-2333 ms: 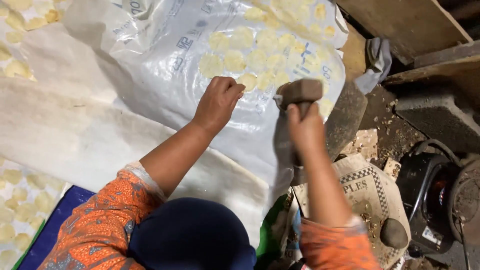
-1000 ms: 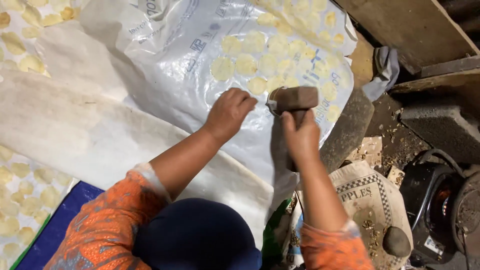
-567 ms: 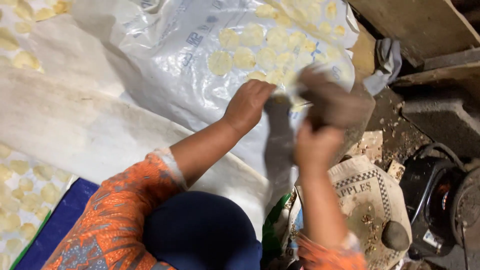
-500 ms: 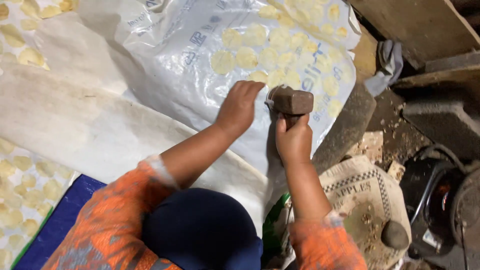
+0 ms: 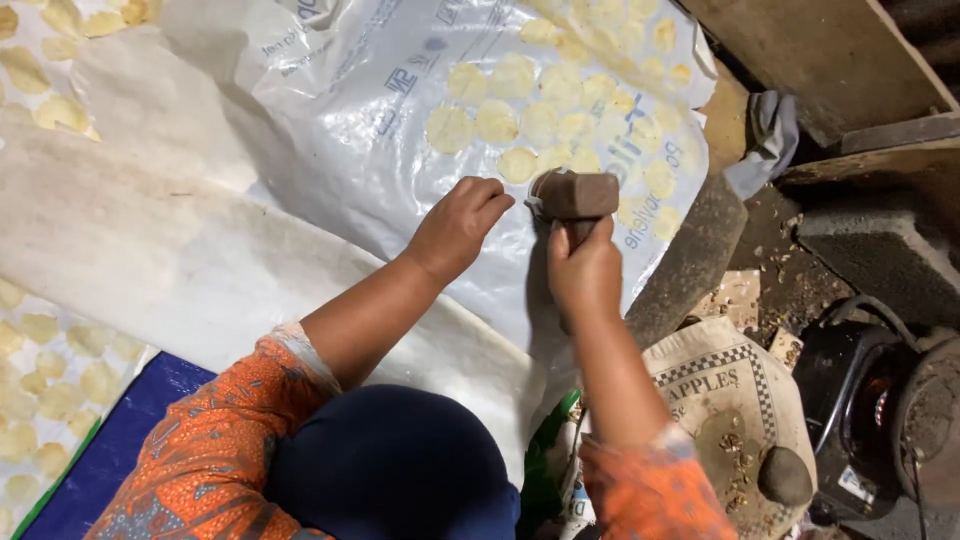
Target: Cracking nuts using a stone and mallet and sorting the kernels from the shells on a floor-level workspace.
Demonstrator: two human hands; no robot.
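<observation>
My right hand [image 5: 585, 272] grips the handle of a hammer [image 5: 572, 195] with a blocky brown head, held low over a clear plastic sheet [image 5: 380, 130]. My left hand [image 5: 458, 222] rests beside it on the sheet, fingers curled, holding nothing that I can see. Just beyond both hands, several flat pale-yellow discs [image 5: 545, 110] lie spread in rows on the plastic.
White sacking [image 5: 150, 250] covers the floor at left, with more yellow discs at its edges [image 5: 50, 400]. A curved grey stone [image 5: 690, 260] lies right of the hammer. A printed sack [image 5: 735, 400] with a dark pebble [image 5: 785, 475], wooden boards and a dark machine [image 5: 890, 410] sit at right.
The hammer went up in a blur and came back down by my left hand. The left hand shifted slightly forward and right on the sheet.
</observation>
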